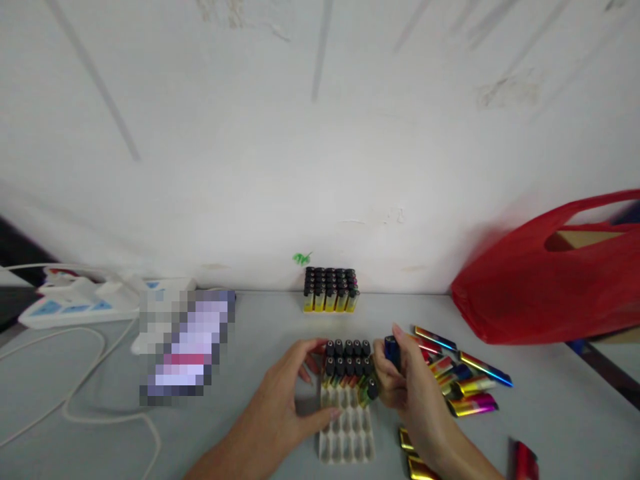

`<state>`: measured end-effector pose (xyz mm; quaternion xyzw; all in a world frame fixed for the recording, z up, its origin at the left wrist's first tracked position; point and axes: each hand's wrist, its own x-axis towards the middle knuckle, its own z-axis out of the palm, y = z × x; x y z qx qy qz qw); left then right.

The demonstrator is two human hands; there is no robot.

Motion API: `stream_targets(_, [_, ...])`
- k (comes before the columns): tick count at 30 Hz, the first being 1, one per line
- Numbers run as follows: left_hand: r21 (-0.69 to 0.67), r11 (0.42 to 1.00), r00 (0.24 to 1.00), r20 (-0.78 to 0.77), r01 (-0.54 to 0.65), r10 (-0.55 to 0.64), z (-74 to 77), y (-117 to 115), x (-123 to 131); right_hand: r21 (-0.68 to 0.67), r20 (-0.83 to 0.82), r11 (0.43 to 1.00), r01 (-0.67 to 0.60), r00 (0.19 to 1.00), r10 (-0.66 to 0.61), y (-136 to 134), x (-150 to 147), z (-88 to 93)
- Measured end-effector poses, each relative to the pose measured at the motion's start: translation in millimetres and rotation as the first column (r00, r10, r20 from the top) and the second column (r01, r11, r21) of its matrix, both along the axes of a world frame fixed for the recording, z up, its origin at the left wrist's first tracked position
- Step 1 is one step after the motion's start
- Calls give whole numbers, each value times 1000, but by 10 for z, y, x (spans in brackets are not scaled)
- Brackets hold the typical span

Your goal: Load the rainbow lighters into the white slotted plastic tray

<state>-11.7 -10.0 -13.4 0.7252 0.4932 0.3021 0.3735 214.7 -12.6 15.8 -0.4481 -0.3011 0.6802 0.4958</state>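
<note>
A white tray point(347, 440) with rows of small hollows stands in front of me. Its far rows hold lighters point(348, 365) with black tops; the near hollows are bare. My left hand point(287, 400) grips the tray from the left, thumb on its near part and fingers at the far left side. Closed at the tray's right side, my right hand point(407, 380) has a dark blue shiny lighter case point(393, 351) between thumb and fingers. Under those fingers, a yellow-green lighter point(369, 391) leans at the tray's right edge; whether they touch it I cannot tell.
Shiny coloured lighter cases point(473, 403) lie scattered at right, one red case point(526, 460) nearer me. A block of lighters point(331, 291) stands by the wall. A red bag point(505, 287) is at far right. Left are a blurred phone point(193, 350), power strip point(80, 305) and white cable point(103, 419).
</note>
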Motion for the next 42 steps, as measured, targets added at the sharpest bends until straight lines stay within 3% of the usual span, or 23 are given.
stream_targets(9, [-32,999,1000,6,5,-5,65,11,13,-3,59,999,32,998,-32,-20,16,-3])
stream_targets(23, [-26,1000,1000,-17,0,0,50,1,1,-31,60,999,43,997,-41,-29,17,0])
stream_targets(28, [-16,1000,1000,-13,6,-6,49,12,-8,17,59,1000,4,998,-5,-10,24,14])
stream_targets(31, [0,1000,1000,2,3,-3,64,14,-8,143,124,986,88,987,-106,14,20,23])
stream_targets(34, [-7,1000,1000,4,-5,5,66,12,-5,328,240,925,194,930,-280,-8,23,62])
stream_targets(36, [-18,1000,1000,9,-6,6,46,8,-6,482,333,856,189,863,-379,-60,39,119])
stream_targets(39, [-3,1000,1000,29,-12,13,0,-2,-12,732,432,681,33,751,-500,-174,91,249])
stream_targets(42, [14,1000,999,38,-1,0,-14,-9,-14,820,520,526,-227,680,-518,-280,139,355])
